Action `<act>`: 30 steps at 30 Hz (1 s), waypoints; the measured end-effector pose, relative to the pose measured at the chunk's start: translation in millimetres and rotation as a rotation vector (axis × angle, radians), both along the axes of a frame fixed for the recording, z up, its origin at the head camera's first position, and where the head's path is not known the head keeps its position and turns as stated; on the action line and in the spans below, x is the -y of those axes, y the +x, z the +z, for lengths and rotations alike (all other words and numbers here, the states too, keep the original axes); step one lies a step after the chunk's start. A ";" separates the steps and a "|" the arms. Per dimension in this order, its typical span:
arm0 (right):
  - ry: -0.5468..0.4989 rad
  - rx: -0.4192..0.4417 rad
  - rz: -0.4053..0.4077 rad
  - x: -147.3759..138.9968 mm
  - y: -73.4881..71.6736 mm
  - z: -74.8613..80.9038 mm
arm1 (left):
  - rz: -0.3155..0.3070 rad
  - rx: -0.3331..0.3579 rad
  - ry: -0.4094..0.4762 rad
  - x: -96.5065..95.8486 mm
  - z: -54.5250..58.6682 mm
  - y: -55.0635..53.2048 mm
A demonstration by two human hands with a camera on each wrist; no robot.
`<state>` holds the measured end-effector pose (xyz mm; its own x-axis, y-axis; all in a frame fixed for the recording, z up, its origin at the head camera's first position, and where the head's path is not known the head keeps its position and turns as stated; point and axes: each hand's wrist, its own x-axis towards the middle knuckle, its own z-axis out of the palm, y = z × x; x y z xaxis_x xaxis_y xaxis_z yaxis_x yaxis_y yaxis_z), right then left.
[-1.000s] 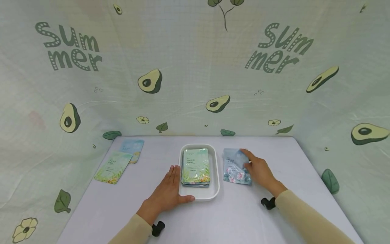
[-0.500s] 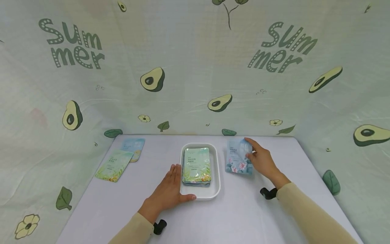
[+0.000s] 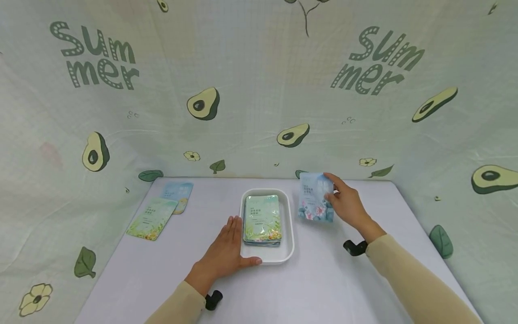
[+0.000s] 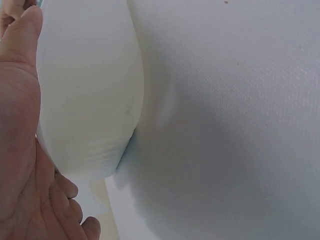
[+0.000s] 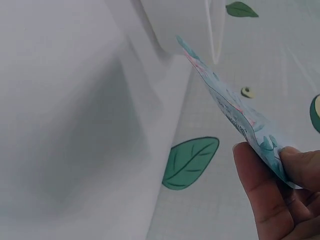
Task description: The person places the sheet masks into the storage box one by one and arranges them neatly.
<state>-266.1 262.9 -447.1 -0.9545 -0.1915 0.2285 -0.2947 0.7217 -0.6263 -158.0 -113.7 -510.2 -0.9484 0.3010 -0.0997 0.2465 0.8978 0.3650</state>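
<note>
In the head view my right hand (image 3: 351, 208) pinches a blue floral sachet (image 3: 315, 198) by its right edge, lifted off the table to the right of the tray. The right wrist view shows that sachet (image 5: 235, 107) nearly edge-on, between thumb and fingers. My left hand (image 3: 223, 249) rests along the left side of the white tray (image 3: 288, 234), fingers straight, thumb over its near rim. Inside the tray lies a stack of sachets, a green one (image 3: 263, 218) on top. In the left wrist view the tray's outer wall (image 4: 90, 90) lies beside the palm.
Another green sachet (image 3: 153, 219) lies at the table's left, partly over a light blue sachet (image 3: 178, 192). A white cloth covers the table (image 3: 283, 297). Behind it hangs a curtain (image 3: 243, 54) printed with avocados and leaves.
The right hand has raised the blue floral sachet off the table, moving it up and away from me. The left hand stays at the tray. The head view has shifted slightly.
</note>
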 end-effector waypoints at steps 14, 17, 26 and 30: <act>-0.065 -0.022 0.000 22.6 -2.7 29.1 | -0.017 -0.012 -0.027 1.1 0.3 -1.1; -0.098 -0.008 0.011 30.7 -2.5 33.8 | -0.017 -0.009 -0.027 1.3 -0.2 -1.0; -0.170 0.059 0.047 61.8 0.6 28.6 | -0.020 -0.010 -0.033 2.3 -0.2 -1.1; -0.232 0.118 0.068 76.7 4.5 18.7 | -0.023 -0.009 -0.031 2.3 -0.3 -1.1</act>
